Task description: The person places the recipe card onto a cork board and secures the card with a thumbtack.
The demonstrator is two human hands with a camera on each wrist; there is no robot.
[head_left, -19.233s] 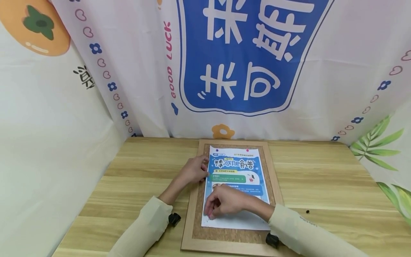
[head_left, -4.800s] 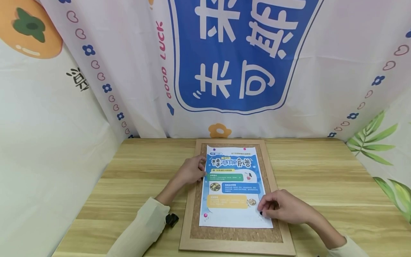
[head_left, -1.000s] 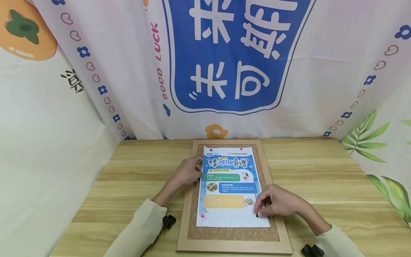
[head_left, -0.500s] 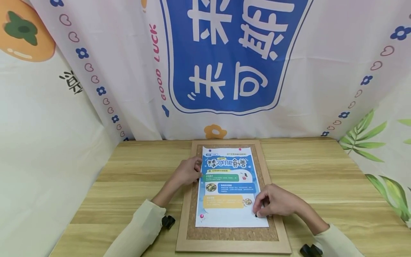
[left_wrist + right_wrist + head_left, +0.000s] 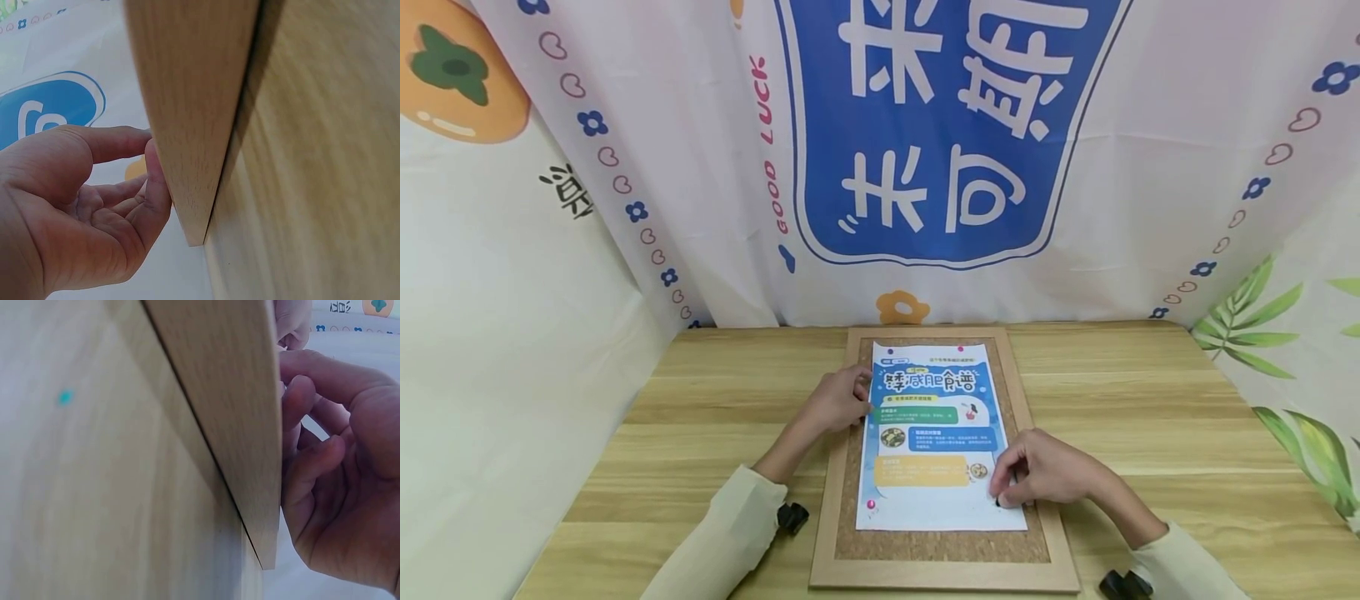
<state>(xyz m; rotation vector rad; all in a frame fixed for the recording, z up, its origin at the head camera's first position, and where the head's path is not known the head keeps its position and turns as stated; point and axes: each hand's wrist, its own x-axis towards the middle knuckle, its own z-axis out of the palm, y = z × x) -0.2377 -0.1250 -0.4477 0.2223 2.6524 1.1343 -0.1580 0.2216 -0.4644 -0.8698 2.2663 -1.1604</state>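
A printed poster [image 5: 936,510] in blue and white lies on a wood-framed corkboard [image 5: 943,547]. Round pushpins stand in three of its corners: a purple pushpin [image 5: 891,352], a pink pushpin [image 5: 960,348] and another pink pushpin [image 5: 871,504] at lower left. Over the lower right corner, my right hand [image 5: 1051,468] pinches a small black pushpin [image 5: 997,502] against the paper. My left hand [image 5: 846,398] rests its fingertips at the poster's left edge, fingers loosely bent. In the left wrist view, the board's side rail [image 5: 194,112] hides those fingertips; the right wrist view hides the black pushpin.
The board lies on a wood-grain table [image 5: 1150,433] that reaches the printed curtain [image 5: 737,208] behind it. Black wrist cameras sit at both cuffs, the left camera [image 5: 792,518] beside the board and the right camera [image 5: 1126,585] near the front.
Since the oldest frame, my right hand has gone from the lower left to the lower right corner, leaving a pink pushpin. The black pushpin, then loose on the table, is in its fingers.
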